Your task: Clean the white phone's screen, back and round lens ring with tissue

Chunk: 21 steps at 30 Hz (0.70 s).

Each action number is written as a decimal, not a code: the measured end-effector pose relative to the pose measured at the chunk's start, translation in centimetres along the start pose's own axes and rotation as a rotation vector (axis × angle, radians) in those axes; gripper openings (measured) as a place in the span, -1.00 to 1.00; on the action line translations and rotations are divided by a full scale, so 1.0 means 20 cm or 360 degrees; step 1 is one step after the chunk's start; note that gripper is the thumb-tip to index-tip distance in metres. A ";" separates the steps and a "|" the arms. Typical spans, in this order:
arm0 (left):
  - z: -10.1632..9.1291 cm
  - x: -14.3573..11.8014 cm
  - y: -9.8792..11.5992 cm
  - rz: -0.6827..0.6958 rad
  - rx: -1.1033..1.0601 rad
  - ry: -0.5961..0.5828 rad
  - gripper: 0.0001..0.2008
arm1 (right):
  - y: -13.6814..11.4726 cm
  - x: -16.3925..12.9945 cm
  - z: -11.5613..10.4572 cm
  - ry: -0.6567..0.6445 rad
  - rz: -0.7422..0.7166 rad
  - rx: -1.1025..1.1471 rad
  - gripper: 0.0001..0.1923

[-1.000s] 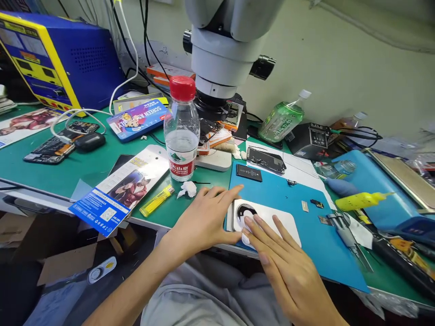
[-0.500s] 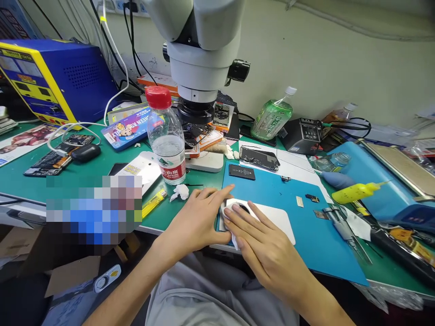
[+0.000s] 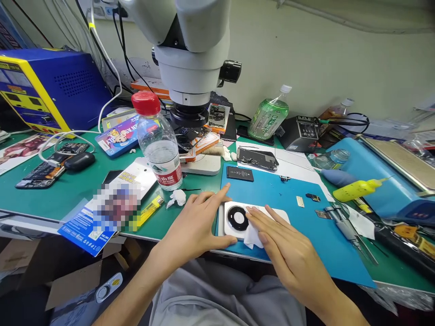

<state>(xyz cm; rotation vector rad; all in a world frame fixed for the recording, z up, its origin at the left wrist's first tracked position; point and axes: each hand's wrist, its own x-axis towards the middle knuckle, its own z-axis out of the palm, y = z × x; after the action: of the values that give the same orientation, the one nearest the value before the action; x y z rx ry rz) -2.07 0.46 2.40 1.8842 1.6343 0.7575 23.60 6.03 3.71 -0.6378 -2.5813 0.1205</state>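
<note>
"While the flat right hand (image 3: 292, 250) pressed a crumpled white tissue (image 3: 252, 237), where was the white rectangular phone (image 3: 238, 219)?"
"On the blue rectangular mat (image 3: 270, 185), near left; the unclenched left hand (image 3: 199, 222) spread around its end"

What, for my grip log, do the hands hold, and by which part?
Left hand: seemingly the phone, camera end. Right hand: a tissue, its far part under the fingers.

Head cam | fwd+dn | close abv hands (image 3: 199, 222) | faces wall (image 3: 322, 59)
</note>
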 end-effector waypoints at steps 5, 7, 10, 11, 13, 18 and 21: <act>0.01 -0.01 0.00 -0.0024 -0.0034 0.0011 0.23 | -0.05 0.19 0.03 -0.0069 -0.0030 0.0182 -0.58; 0.01 -0.01 0.00 -0.0051 -0.0035 0.0010 0.20 | -0.07 0.24 0.05 -0.0072 -0.0152 0.0233 -0.60; 0.02 -0.01 0.00 -0.0076 -0.0020 -0.0007 0.17 | -0.04 0.24 0.04 -0.0085 -0.0234 0.0218 -0.59; 0.02 -0.01 0.00 -0.0075 -0.0014 -0.0011 0.18 | -0.02 0.22 0.03 -0.0075 -0.0222 0.0185 -0.58; 0.01 -0.01 0.00 -0.0070 -0.0007 -0.0020 0.19 | 0.04 0.14 0.01 -0.0043 -0.0198 0.0112 -0.56; 0.01 -0.01 0.00 -0.0056 -0.0008 -0.0020 0.22 | 0.10 -0.07 -0.05 -0.0046 -0.0176 -0.0140 -0.50; 0.02 -0.01 -0.01 -0.0046 0.0013 -0.0026 0.20 | 0.01 -0.10 -0.03 -0.0023 -0.0150 -0.0302 -0.48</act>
<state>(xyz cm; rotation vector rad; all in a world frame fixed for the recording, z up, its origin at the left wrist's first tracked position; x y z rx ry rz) -1.95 0.24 2.09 1.8638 1.6530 0.7226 25.56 5.28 3.24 -0.5822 -2.6517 -0.1529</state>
